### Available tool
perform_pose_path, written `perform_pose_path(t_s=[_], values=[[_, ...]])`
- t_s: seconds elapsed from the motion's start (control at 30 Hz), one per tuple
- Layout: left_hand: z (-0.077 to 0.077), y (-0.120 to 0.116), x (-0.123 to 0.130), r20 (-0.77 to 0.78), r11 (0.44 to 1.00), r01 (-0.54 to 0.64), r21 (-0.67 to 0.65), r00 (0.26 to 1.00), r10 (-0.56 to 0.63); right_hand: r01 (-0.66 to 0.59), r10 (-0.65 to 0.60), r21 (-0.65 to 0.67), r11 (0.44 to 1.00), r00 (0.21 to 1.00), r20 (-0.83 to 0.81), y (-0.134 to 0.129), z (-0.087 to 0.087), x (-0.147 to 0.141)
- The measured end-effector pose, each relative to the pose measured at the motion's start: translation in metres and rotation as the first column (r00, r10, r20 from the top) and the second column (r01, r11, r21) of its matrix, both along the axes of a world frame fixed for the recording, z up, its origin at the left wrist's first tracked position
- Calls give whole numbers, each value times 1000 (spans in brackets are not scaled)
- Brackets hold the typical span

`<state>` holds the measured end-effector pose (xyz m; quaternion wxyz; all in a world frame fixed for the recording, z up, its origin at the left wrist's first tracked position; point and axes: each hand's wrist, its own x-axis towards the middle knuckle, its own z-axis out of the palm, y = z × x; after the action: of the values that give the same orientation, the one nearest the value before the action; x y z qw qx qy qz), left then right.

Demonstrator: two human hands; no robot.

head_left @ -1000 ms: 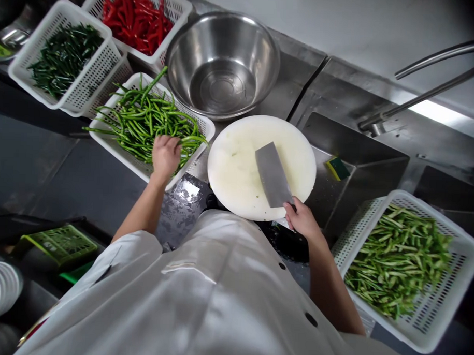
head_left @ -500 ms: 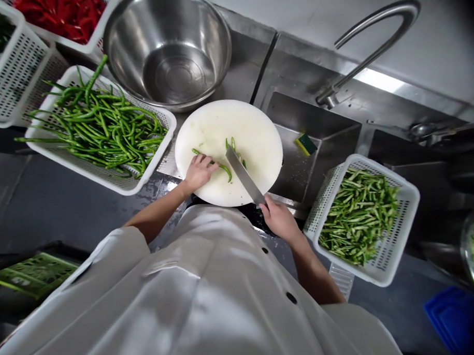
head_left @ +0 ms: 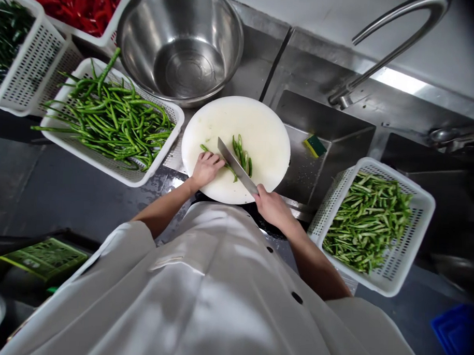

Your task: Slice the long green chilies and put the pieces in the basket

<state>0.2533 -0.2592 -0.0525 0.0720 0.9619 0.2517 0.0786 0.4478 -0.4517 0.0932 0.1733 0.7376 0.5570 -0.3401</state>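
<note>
On the round white cutting board (head_left: 239, 115), my left hand (head_left: 206, 169) presses a long green pepper (head_left: 204, 147) down, fingers bent over it. My right hand (head_left: 272, 205) is wrapped round the handle of a knife (head_left: 239, 168), near the board's front edge. The blade slants up and to the left across the board, its edge at the pepper beside my left fingertips. Cut green pieces (head_left: 242, 156) lie just right of the blade.
Left stands a white basket (head_left: 134, 180) of whole green peppers, with a large steel bowl (head_left: 187, 51) behind it. A sink (head_left: 299, 172) holds a sponge (head_left: 315, 146). Right is a basket (head_left: 420, 230) of cut green pieces. A faucet (head_left: 392, 53) arches behind the sink.
The knife has moved left from the cut pieces onto the pepper at my left hand. More cut pieces show to the blade's right. The whole view has shifted slightly.
</note>
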Motion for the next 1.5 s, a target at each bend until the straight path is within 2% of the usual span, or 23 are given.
perform_pose_path(t_s=[0.13, 0.27, 0.43, 0.6, 0.8, 0.93, 1.03, 1.13, 1.23, 1.3, 1.4, 1.5], values=[[-2, 1, -4, 34, 999, 21, -29, 999, -20, -25, 24, -26, 999, 999, -27, -4, 4, 0], [-6, 8, -9, 65, 997, 61, -49, 996, -58, 14, -15, -4, 1000, 999, -31, 7, -2, -6], [-13, 14, -14, 94, 995, 70, -73, 994, -63, 3, -3, -1, 1000, 996, -84, 15, 2, -2], [-14, 17, -17, 145, 990, 107, -87, 985, -94, 70, -58, 71, 995, 985, -161, 32, -12, -13], [-14, 20, -19, 111, 990, 81, -119, 991, -68, 94, -85, 42, 995, 978, -191, 41, -4, -13], [-12, 26, -23, 122, 983, 123, -135, 987, -107, 111, -84, 116, 987, 974, -210, 57, -23, -31], [-6, 45, -29, 140, 988, 113, -107, 985, -98, 121, -93, 137, 983, 977, -192, 63, -33, -40], [-2, 70, -33, 143, 998, -19, -64, 989, 28, 123, -98, 119, 985, 976, -194, 58, -28, -36], [-3, 83, -34, 96, 995, 24, -93, 995, -15, 102, -84, 95, 990, 980, -180, 53, -22, -34], [-6, 82, -34, 95, 992, 59, -115, 994, -48, 100, -87, 91, 991, 986, -142, 55, -23, -38], [-9, 76, -37, 134, 989, 41, -143, 991, -22, 96, -86, 100, 990, 991, -104, 61, -24, -43], [-12, 72, -40, 156, 986, 43, -160, 988, -18, 74, -65, 81, 994, 992, -106, 57, -8, -39]])
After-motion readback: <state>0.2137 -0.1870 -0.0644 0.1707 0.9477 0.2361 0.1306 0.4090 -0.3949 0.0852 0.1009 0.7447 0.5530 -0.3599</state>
